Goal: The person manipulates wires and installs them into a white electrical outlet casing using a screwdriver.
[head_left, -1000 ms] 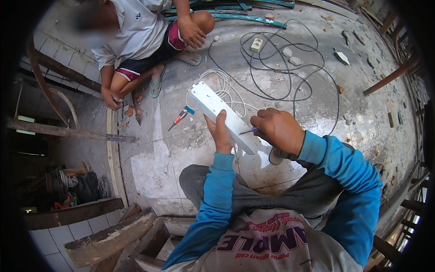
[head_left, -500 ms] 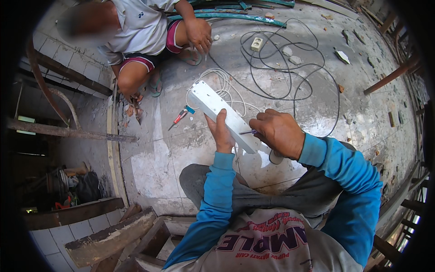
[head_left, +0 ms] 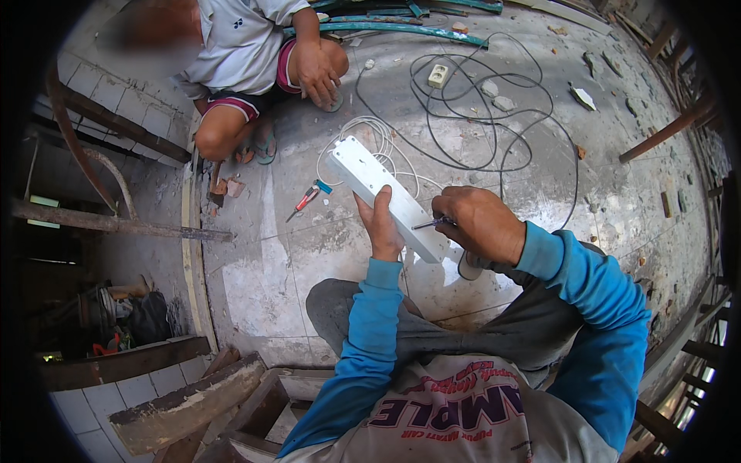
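Note:
A long white power strip [head_left: 367,174] is tilted in front of me, its flat face with screw holes turned up. My left hand [head_left: 382,224] is closed round its side, the thumb lying on that face. In my right hand [head_left: 480,221], closed in a pinch, is a small screwdriver [head_left: 432,223]; its thin shaft points left at the strip's near part. Whether the tip sits in a hole I cannot tell. Beyond the strip lies its coiled white cable [head_left: 378,135]. On the floor to the left rests a red-handled screwdriver [head_left: 304,202] beside a small teal piece [head_left: 323,187].
A co-worker [head_left: 247,54] squats at the far left. A black cable [head_left: 463,166] with a white socket [head_left: 438,76] loops across the tiled floor [head_left: 262,297]. Rubble [head_left: 503,103] is scattered right, teal bars [head_left: 401,29] lie at the back, and wooden beams [head_left: 185,405] stand near left.
The power strip and both my hands have shifted slightly right. The screwdriver shaft shows more plainly. The co-worker's arm by the wall has drawn back from the floor.

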`<control>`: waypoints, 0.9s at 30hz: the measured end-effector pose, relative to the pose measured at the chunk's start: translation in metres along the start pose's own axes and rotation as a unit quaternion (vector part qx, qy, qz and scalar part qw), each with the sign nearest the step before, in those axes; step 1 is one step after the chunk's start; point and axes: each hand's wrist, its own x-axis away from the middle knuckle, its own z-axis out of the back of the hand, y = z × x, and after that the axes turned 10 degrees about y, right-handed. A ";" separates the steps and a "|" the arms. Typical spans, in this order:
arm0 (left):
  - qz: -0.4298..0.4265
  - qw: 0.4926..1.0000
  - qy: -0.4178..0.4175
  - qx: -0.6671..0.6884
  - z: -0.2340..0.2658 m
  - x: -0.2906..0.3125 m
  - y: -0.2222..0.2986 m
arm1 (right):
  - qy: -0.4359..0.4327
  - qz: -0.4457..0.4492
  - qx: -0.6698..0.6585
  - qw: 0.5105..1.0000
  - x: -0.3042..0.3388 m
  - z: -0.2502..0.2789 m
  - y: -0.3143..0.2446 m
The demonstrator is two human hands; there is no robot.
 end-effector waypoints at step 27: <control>-0.001 1.000 0.014 0.014 0.001 -0.003 0.006 | -0.125 -0.161 0.057 0.977 -0.003 0.004 -0.014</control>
